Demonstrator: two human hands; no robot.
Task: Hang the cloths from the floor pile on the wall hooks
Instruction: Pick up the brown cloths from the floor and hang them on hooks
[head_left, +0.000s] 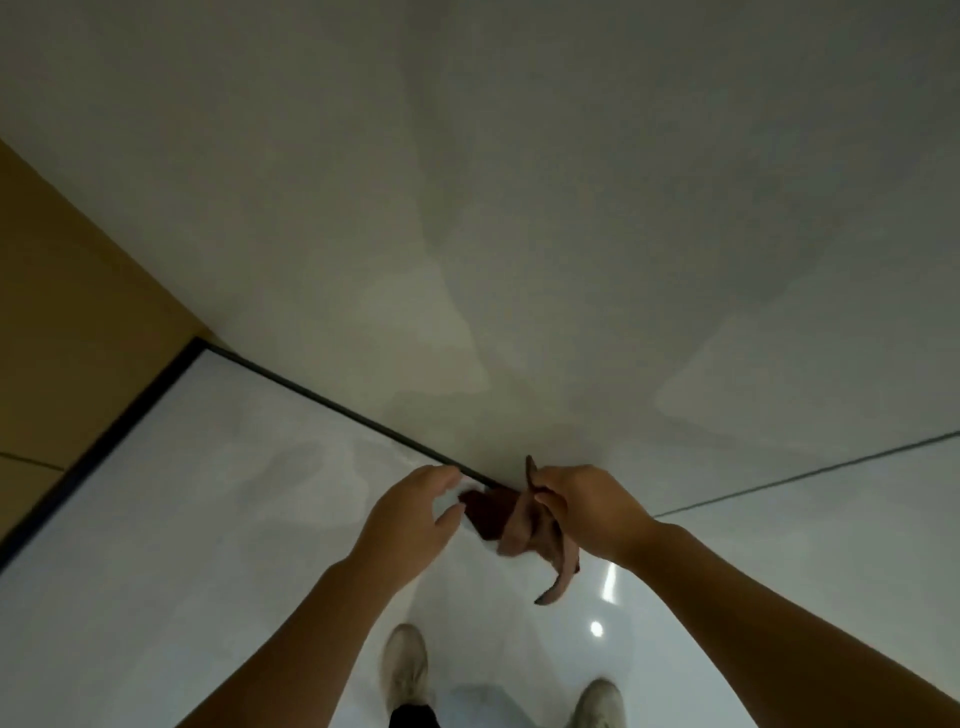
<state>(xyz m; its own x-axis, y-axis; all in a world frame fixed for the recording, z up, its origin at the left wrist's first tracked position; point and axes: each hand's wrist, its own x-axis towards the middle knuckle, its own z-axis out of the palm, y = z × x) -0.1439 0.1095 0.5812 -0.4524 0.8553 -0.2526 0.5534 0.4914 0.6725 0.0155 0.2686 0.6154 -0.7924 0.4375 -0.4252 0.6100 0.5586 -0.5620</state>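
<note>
One brown cloth (519, 525) in view, held in the air above the glossy white floor (208, 519), in front of the pale wall (519, 208). Right hand (587, 512) pinching the cloth's upper edge, remainder hanging below the grip. Left hand (410, 519) just beside the cloth, fingers relaxed and spread, holding nothing. Two light shoes (405, 670) below.

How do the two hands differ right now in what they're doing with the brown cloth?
The right hand pinches the brown cloth, fingers curled round its bunched upper part; the left hand holds nothing, fingers loosely spread beside the cloth. The right hand partly covers the cloth, while the left hand is at its left edge; whether it touches is unclear. Both are bare and raised in front of the wall, above the floor.
</note>
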